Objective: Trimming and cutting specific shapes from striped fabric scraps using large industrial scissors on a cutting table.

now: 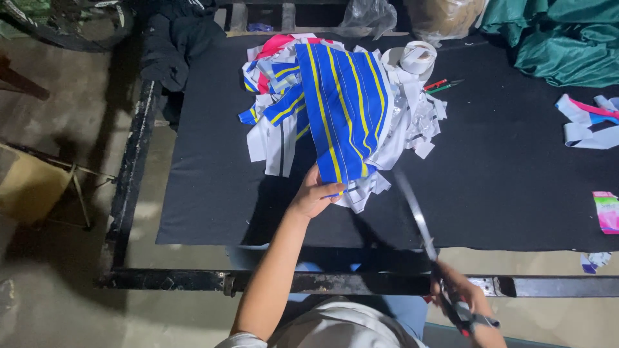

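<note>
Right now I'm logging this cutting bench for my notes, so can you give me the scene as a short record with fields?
surface: black table top on a dark metal frame
left hand: left hand grips the near end of the blue fabric with yellow stripes
right hand: right hand holds long scissors, blades pointing up towards the fabric
pile: white and blue fabric scraps under and around the striped piece
other items: roll of white tape, small red and green tool, green cloth at the far right corner
</note>
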